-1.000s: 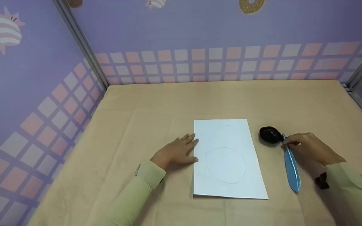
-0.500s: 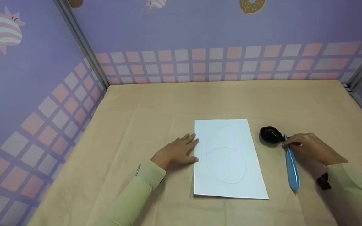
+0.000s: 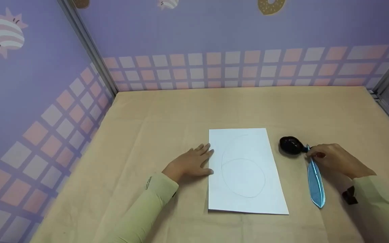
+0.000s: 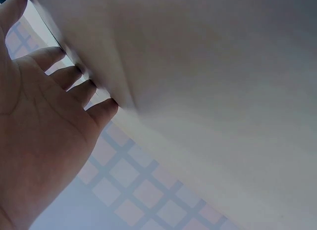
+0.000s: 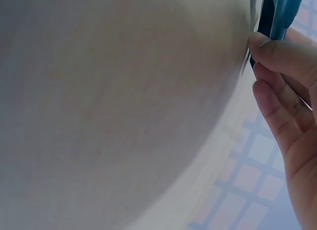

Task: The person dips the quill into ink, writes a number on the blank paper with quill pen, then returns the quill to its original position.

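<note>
A white sheet of paper (image 3: pixel 245 170) with faint pencilled ovals lies on the tan table (image 3: pixel 187 111). My left hand (image 3: pixel 191 162) rests flat on the table, its fingertips at the sheet's left edge; in the left wrist view the fingers (image 4: pixel 79 89) lie straight against the surface. A blue feather quill (image 3: pixel 315 182) lies right of the sheet with its tip at a black ink pot (image 3: pixel 290 145). My right hand (image 3: pixel 333 158) pinches the quill near its tip. The right wrist view shows fingers (image 5: pixel 280 62) curled beside the blue quill (image 5: pixel 277 12).
Purple walls with pink and white checks (image 3: pixel 214 67) enclose the table at the back and on both sides. Metal corner posts (image 3: pixel 89 50) stand at the back left and back right. Bare tabletop lies behind the sheet and to its left.
The quill's feather end has swung slightly rightward and my right hand has shifted a little right. The left hand and the sheet have not moved.
</note>
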### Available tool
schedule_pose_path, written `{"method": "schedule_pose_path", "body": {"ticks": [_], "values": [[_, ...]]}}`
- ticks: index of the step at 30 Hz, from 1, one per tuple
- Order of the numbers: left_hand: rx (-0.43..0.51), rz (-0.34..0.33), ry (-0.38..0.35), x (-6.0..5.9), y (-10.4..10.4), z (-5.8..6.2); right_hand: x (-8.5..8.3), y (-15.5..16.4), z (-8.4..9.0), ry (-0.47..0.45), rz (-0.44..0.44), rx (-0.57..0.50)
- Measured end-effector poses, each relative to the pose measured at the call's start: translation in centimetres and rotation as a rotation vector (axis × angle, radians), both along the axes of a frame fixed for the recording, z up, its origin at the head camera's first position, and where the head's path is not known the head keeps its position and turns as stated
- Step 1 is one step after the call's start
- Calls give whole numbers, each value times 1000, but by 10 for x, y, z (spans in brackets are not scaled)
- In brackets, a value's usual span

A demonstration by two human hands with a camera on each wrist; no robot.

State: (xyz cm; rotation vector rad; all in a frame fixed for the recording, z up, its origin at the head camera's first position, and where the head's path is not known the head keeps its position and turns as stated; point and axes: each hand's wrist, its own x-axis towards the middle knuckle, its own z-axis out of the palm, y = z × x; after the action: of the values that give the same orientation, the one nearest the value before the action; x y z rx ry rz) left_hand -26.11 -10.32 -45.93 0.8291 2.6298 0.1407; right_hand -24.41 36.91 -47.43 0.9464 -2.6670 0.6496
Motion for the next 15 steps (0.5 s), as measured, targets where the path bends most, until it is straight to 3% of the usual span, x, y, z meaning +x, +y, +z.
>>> {"method": "schedule_pose_path", "body": {"ticks": [5, 15], "values": [[7, 7, -12, 0, -1, -1, 1, 0, 2, -30, -5, -2], [9, 0, -10, 0, -1, 0, 2, 0, 1, 20, -6, -20]]}}
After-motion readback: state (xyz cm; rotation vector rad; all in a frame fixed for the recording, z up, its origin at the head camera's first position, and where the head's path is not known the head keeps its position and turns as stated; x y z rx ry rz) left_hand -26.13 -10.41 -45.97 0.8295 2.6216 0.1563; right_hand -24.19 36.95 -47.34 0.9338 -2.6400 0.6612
